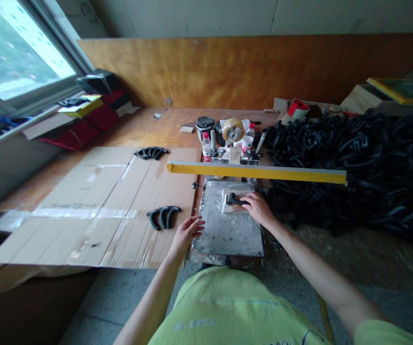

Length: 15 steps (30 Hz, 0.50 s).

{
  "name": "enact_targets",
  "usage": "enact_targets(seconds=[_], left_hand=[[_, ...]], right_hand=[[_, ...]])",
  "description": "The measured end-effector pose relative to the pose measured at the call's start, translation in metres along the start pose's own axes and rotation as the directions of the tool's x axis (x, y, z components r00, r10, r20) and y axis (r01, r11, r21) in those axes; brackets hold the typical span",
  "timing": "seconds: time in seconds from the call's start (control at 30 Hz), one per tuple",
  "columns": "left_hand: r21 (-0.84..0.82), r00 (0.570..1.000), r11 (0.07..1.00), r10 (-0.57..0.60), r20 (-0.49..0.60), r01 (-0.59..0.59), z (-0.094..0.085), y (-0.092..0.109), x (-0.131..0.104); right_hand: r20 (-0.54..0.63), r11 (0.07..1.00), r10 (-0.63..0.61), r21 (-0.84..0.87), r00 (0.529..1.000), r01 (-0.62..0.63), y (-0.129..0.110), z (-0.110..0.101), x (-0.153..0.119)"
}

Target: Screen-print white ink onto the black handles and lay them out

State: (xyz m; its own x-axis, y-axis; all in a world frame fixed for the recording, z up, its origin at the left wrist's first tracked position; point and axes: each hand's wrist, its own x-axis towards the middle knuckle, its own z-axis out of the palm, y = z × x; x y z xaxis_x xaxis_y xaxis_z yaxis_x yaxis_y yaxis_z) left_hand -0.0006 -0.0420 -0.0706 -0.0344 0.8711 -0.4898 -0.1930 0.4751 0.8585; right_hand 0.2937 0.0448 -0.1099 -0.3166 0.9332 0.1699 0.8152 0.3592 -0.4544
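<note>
My right hand (258, 207) is closed on one end of a black curved handle (234, 198). That piece rests on a small taped block on the grey metal plate (224, 239). Off the plate's left edge hovers my left hand (191, 228), fingers apart and slightly bent, holding nothing. Left of it, a short row of similar black handles (163, 217) lies on the flattened cardboard (116, 235). A second row of black handles (151, 153) sits farther back on the same sheet.
A yellow-edged bar (256, 172) crosses above the plate's far end. Behind it stand a paint tub (205, 125), a tape roll (232, 130) and red-capped bottles (206, 147). A large heap of black handles (350, 167) covers the right side. Boxes (101, 115) line the window side.
</note>
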Motion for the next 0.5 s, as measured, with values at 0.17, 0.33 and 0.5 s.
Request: enact_targets(seconds=[0.17, 0.33, 0.5], left_hand=[[-0.014, 0.999, 0.999, 0.051, 0.014, -0.051, 0.002, 0.008, 0.005], [-0.001, 0.989, 0.99, 0.144, 0.021, -0.144, 0.009, 0.033, 0.019], [-0.075, 0.942, 0.941, 0.333, 0.034, -0.33, 0.025, 0.085, 0.033]], right_hand=[[-0.06, 1.0, 0.011, -0.025, 0.998, -0.013, 0.002, 0.006, -0.001], [-0.081, 0.996, 0.015, -0.089, 0.997, -0.023, -0.012, 0.016, -0.005], [-0.059, 0.991, 0.029, -0.129, 0.998, -0.037, -0.016, 0.017, -0.005]])
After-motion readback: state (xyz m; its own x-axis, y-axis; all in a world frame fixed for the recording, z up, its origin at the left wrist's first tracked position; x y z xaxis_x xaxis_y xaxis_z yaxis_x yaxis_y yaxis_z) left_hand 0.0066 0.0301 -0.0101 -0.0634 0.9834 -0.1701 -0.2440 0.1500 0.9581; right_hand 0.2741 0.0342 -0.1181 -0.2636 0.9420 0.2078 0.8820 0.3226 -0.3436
